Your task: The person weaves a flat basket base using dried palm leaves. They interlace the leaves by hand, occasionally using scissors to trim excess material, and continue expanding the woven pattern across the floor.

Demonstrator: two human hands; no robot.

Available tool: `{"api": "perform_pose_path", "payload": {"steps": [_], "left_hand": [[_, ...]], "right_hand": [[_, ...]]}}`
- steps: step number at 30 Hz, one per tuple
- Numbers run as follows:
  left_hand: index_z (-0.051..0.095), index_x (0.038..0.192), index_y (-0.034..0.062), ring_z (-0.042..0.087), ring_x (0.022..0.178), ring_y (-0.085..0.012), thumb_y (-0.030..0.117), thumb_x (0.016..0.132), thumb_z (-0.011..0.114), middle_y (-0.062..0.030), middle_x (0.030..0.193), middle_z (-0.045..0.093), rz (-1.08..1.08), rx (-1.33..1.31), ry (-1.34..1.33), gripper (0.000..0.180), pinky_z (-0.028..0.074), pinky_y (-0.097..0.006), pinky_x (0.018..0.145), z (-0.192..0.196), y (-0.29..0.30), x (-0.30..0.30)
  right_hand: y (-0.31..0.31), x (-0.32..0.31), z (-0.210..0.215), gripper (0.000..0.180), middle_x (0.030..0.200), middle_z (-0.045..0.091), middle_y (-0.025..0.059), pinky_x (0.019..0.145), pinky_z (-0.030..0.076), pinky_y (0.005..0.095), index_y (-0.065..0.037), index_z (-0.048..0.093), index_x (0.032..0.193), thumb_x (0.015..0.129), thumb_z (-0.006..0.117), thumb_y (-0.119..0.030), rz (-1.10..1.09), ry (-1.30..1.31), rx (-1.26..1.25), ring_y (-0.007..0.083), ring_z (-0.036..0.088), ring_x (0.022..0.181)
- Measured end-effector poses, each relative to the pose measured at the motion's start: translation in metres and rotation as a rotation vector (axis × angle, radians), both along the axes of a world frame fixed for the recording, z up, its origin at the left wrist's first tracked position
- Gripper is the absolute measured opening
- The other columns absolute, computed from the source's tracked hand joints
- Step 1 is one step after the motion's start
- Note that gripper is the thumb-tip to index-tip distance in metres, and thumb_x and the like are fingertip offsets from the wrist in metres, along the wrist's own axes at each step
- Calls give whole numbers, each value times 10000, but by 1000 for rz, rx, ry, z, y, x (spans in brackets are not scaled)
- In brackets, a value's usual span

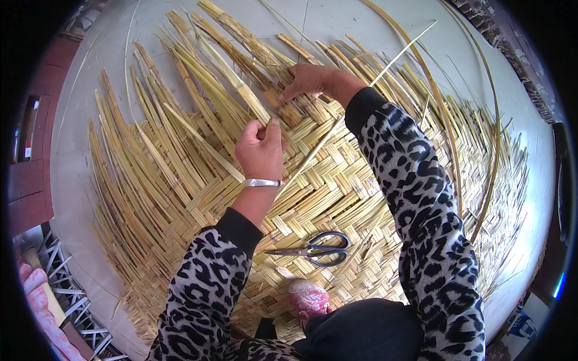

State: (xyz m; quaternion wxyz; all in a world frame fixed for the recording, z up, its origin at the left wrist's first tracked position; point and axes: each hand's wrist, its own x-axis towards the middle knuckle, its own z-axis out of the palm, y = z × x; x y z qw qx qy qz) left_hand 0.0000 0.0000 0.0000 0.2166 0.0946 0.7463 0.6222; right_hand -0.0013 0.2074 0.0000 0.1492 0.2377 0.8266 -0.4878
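My left hand (260,147), with a silver bangle at its wrist, is closed on the near end of a split reed strip (238,84). That strip slants away toward the far left. To its right, my right hand (313,83) lies over several broad brown strips (292,111) at the edge of the weave, thumb and fingers apart. Below both hands spreads a large woven reed mat (337,186), its loose strip ends fanning out on the far and left sides. A narrow pale strip (319,144) runs slantwise between my forearms.
Scissors (313,249) with dark handles lie on the mat in front of me, close to a red patterned shoe (308,298). Long thin strips (448,129) arch across the right side. Reddish-brown furniture (42,138) stands at the left, and a white lattice rack (75,295) at the lower left.
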Motion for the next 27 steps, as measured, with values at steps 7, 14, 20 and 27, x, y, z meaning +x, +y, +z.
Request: {"api": "perform_pose_path", "payload": {"steps": [7,14,20,27], "left_hand": [[521,764,-19,559,512,-100,123,878,648,-35,629,566,-62,-61,-63,222,506,-266,453,-13,12,-7],[578,790,-9,623,547,-253,172,859,645,-135,679,618,-197,-299,47,205,514,-378,518,-28,22,-26],[677,928,69,620,838,-395,283,851,637,-176,874,663,-449,-372,600,231,495,-451,739,-39,22,-32],[687,1024,40,636,789,-283,265,869,635,-144,852,684,-562,-347,204,278,498,-378,720,-51,24,-50]], "right_hand": [[-5,18,-15,565,967,693,154,797,472,375,50,659,1051,662,833,-320,-130,142,9,227,625,864],[-16,27,-13,446,892,655,86,730,472,301,48,624,1009,728,817,-239,-319,196,-219,165,600,787],[-12,34,-7,328,902,629,18,766,485,257,-34,594,1004,805,790,-206,-307,265,-621,101,580,831],[-11,41,-14,421,948,644,40,752,506,252,30,581,1136,810,771,-155,-411,369,-673,120,614,852]]}}
